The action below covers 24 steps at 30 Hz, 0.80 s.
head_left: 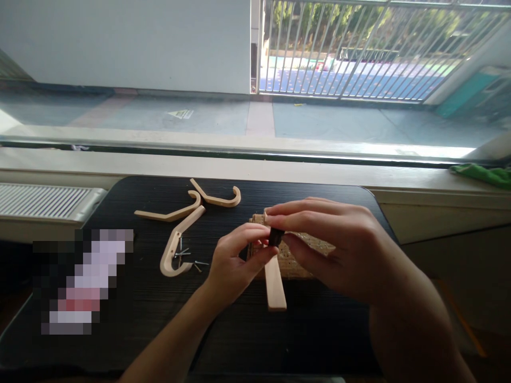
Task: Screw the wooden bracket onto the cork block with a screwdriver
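A small dark piece (275, 236) is held between both hands; its exact kind cannot be made out. My left hand (239, 252) pinches it from the left with thumb and fingers. From the right, my right hand (339, 239) closes its fingers over the top and side of it. Directly below lies a pale wooden strip (275, 287), its upper part hidden by the hands. Under the strip and the right hand is a light brown block with small holes (297, 263), partly covered.
Three bent wooden hooks lie on the black table (319, 335): one far back (221, 201), one behind left (171, 214) and one nearer (171, 250). Several metal screws (184, 253) are scattered by the nearest hook. A blurred-out item (90, 282) sits at left; a window sill (239, 169) borders the back.
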Tool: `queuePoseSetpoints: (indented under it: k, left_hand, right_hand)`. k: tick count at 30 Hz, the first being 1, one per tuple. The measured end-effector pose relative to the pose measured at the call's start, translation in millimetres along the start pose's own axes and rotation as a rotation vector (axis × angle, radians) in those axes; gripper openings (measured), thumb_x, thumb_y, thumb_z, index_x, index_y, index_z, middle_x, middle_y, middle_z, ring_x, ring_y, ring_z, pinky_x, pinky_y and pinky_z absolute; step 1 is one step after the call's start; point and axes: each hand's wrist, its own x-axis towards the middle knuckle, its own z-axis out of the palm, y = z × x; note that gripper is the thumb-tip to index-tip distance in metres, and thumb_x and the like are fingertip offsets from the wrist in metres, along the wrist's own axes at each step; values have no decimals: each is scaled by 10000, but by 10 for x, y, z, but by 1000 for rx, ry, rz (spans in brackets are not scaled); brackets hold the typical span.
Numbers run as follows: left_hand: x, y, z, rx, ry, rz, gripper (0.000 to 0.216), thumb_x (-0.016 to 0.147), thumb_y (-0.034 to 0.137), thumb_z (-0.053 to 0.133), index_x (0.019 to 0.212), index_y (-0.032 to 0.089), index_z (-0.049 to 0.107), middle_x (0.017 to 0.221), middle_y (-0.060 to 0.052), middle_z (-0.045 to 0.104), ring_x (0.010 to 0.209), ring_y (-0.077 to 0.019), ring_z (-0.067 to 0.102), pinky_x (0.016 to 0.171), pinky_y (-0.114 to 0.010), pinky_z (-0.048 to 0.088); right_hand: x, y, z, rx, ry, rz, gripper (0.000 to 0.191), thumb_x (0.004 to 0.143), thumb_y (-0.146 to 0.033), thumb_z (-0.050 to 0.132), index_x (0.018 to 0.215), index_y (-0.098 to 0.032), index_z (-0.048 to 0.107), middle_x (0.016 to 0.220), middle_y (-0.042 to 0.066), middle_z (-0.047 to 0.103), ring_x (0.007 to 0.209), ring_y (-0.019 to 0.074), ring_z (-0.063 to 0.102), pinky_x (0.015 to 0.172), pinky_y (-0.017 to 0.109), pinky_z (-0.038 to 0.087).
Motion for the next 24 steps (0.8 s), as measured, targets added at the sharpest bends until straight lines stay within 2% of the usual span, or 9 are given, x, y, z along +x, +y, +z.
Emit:
queuePoseSetpoints:
  k: [5, 16, 24]
  left_hand:
    - [12, 11, -4, 47, -23, 38, 120, 804, 189, 739, 924, 187, 735, 936, -59, 758, 834, -171, 701, 774, -280, 577]
    - [31, 6, 2, 30, -43, 75, 135, 827, 168, 706, 948, 196, 758, 914, -57, 760, 829, -170, 706, 740, -252, 570]
    - [26, 2, -9, 57, -61, 44, 135, 842, 176, 681, 948, 185, 764, 934, -69, 763, 841, -179, 703, 747, -261, 562]
  right_hand:
    - [-4, 7, -4, -2, -1, 3, 211, 906, -91, 564, 1067, -141, 691, 1045, 71, 747, 916, 142, 700, 816, 218, 535]
    - [-14, 20, 3, 50, -11, 55, 128, 875, -85, 611, 968, -161, 655, 994, 57, 752, 895, 160, 707, 822, 249, 543]
    - [-36, 63, 12, 95, -47, 74, 234, 884, -43, 561, 1046, -190, 644, 1018, 35, 748, 939, 158, 703, 835, 243, 537]
